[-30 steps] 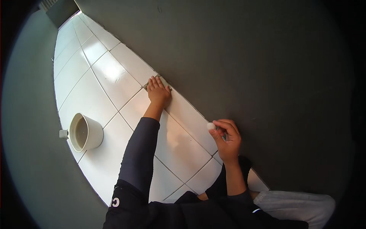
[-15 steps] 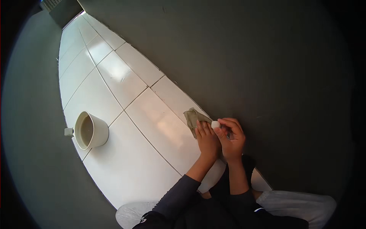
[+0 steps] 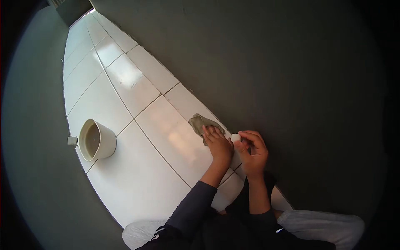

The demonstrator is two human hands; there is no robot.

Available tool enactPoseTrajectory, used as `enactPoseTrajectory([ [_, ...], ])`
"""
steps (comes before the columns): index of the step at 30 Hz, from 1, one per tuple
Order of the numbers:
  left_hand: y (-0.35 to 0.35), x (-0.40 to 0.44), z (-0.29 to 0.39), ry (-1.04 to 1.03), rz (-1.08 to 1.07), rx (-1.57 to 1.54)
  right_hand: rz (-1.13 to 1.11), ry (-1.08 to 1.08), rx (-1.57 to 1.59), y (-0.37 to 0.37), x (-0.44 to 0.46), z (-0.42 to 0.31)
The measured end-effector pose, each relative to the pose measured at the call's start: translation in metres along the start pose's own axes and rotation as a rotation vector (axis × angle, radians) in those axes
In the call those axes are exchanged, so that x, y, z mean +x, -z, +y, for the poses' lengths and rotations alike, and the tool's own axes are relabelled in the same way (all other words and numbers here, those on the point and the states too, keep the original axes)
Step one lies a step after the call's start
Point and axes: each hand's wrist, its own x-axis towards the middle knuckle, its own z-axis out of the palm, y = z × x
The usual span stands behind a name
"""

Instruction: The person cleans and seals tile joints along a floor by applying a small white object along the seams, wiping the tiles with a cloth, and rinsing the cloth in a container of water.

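Head view shows your left hand (image 3: 218, 148) palm down on the grey-green cloth (image 3: 196, 121), fingers extended over its lower part; the grip is flat and released, bearing on the cloth rather than clutching it. Your right hand (image 3: 256, 154) is just beside the cloth, on its right, and that grip pinches a small white piece (image 3: 236, 137) between thumb and fingers.

As for progress, the cloth lies crumpled on the tiled surface (image 3: 133, 179), with small dark specks (image 3: 167, 100) on the tiles up and left of it. Which tiles it has already passed over, and how many are left, you cannot tell from here.

The near edge of the tiles runs close along the cloth's right side, where the dark grey area (image 3: 291, 104) begins, so there is little tile to work with that way. The wider stretch lies left of the cloth and up beyond it, narrowing toward the far end. Well apart on the left stands the white mug (image 3: 107, 141), upright, with cloudy liquid (image 3: 91, 139) in it; its handle (image 3: 72, 141) points away from the cloth, toward the opposite edge. Your left knee (image 3: 139, 233) bounds the tiles below and left of the cloth.
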Motion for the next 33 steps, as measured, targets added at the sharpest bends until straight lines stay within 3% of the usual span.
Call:
enactPoseTrajectory([
  [3, 0.023, 0.039, -0.017, 0.093, -0.037, -0.027, -0.001, -0.008, 0.009, -0.001, -0.001, 0.001],
  [13, 0.035, 0.167, -0.106, 0.092, -0.059, -0.083, -0.011, 0.002, 0.001, -0.001, -0.001, 0.001],
  [15, 0.032, 0.191, -0.126, 0.129, 0.003, -0.211, -0.007, -0.001, 0.008, -0.001, -0.002, 0.004],
  [16, 0.017, 0.214, -0.142, 0.044, 0.018, -0.051, -0.004, -0.004, 0.015, -0.001, -0.002, 0.005],
  [19, 0.040, 0.224, -0.170, -0.009, 0.206, -0.097, -0.007, -0.010, 0.019, -0.002, -0.002, 0.006],
  [22, 0.068, 0.229, -0.191, -0.012, 0.102, -0.281, 0.000, -0.009, 0.015, -0.003, -0.002, 0.006],
  [25, 0.078, 0.230, -0.211, 0.054, 0.531, -0.788, 0.000, 0.000, 0.046, -0.004, -0.001, 0.005],
  [26, 0.082, 0.231, -0.220, 0.056, 0.540, -0.785, -0.004, 0.006, 0.053, -0.004, -0.001, 0.004],
  [28, 0.104, 0.222, -0.233, 0.070, 0.584, -1.194, 0.009, -0.014, 0.069, -0.005, -0.001, 0.003],
  [33, 0.165, 0.181, -0.272, 0.014, 0.671, -1.478, 0.022, -0.034, 0.135, -0.007, -0.001, -0.005],
])
